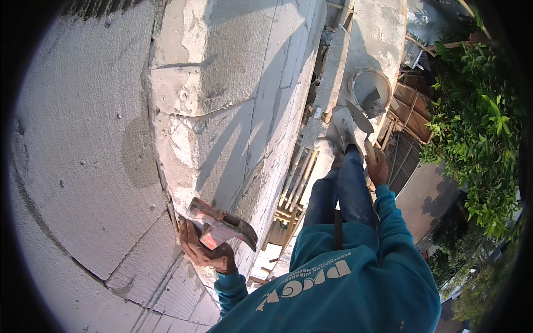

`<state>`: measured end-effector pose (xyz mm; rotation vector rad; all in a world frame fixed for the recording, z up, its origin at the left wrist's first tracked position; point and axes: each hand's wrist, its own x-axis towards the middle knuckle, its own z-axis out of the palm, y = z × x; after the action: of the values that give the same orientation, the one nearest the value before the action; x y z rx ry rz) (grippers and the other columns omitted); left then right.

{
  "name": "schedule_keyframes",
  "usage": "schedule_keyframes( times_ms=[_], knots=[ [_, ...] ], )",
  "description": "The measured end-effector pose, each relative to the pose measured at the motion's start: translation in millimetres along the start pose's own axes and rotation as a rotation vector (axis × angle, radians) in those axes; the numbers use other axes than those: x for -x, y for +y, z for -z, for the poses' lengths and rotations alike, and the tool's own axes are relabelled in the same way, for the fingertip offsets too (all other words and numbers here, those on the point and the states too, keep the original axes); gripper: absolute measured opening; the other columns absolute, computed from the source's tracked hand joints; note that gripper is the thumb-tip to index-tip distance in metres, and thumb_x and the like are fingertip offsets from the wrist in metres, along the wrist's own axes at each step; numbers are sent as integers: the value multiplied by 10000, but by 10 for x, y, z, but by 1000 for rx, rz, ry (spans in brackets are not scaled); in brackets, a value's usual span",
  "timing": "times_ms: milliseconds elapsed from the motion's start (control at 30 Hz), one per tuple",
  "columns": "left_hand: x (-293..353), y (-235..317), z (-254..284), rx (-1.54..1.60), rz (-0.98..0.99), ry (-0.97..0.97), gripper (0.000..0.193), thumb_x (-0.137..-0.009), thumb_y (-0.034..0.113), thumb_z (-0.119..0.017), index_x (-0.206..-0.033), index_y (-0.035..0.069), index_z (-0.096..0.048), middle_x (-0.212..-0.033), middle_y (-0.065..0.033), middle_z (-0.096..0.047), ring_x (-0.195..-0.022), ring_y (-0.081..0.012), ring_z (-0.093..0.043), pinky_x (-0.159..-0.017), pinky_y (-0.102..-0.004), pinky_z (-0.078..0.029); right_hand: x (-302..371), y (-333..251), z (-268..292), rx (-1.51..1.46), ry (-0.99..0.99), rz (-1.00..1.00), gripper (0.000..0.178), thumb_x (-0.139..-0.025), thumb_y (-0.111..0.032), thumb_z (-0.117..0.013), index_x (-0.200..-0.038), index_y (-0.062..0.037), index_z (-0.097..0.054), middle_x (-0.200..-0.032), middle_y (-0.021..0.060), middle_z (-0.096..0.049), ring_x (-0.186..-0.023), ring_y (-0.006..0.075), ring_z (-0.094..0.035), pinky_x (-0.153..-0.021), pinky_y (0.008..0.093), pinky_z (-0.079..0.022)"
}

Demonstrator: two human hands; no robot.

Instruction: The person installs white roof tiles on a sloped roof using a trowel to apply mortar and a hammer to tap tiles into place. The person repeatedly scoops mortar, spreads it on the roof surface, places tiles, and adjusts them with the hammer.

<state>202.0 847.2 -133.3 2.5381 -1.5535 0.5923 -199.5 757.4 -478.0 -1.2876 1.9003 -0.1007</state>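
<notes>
My left hand (206, 252) is raised against the pale block wall (89, 139), its fingers closed around a claw hammer (225, 221) close to the head. The hammer is worn and reddish, and its curved claw points toward my body. A thin, dark strip (172, 215) lies by the fingertips at a wall joint; whether the hand touches it I cannot tell. Lower down, at my right side, my right hand (378, 169) grips a trowel (360, 117) by its wooden handle. The grey blade extends beside my foot, near a round bucket (353, 84) with grey material inside.
My feet stand on a narrow, mortar-stained platform (377, 33) along the wall. Bamboo poles and timber (300, 177) show in the gap between them. Beyond the platform's right edge are brown panels (413, 108) lower down and leafy branches (477, 122).
</notes>
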Motion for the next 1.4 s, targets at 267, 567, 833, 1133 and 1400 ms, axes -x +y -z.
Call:
schedule_keyframes(
  times_ms=[267,567,833,1133,1400],
  knots=[
    [-58,59,81,113,0,-4,389,-818,97,-536,-1177,-16,-636,-1224,-167,-644,-1164,-362,-599,-1044,-483,-433,418,-1779,902,-271,356,535,472,-874,-196,-674,-1290,-33,-522,-1095,235,-651,-985,371,-658,-839,440,-523],
    [-80,63,147,227,94,-54,540,-717,39,-561,-1256,28,-591,-1327,-135,-582,-1280,-359,-494,-1121,-508,-330,344,-3101,1687,-395,387,632,464,-801,-155,-676,-1229,-52,-527,-971,259,-660,-884,450,-651,-744,481,-518],
    [-105,148,116,193,57,-7,465,-743,9,-569,-1206,18,-610,-1280,-131,-610,-1238,-358,-523,-1089,-482,-375,-657,-3769,1584,-561,200,518,372,-796,-225,-688,-1081,-37,-541,-839,224,-674,-720,393,-673,-629,451,-531],
    [-196,194,203,194,-3,26,397,-810,118,-541,-1178,-5,-626,-1226,-155,-638,-1178,-370,-566,-1062,-478,-408,-1381,-4845,1557,-582,237,476,407,-786,-258,-686,-1081,-34,-519,-852,253,-673,-773,431,-675,-676,497,-544],
    [-92,75,133,201,7,1,453,-804,244,-516,-1184,14,-603,-1261,-156,-614,-1198,-366,-554,-1046,-494,-398,-761,-4642,1569,-560,170,599,397,-814,-229,-682,-1083,-37,-462,-826,292,-653,-820,495,-641,-706,542,-522]
  ],
)
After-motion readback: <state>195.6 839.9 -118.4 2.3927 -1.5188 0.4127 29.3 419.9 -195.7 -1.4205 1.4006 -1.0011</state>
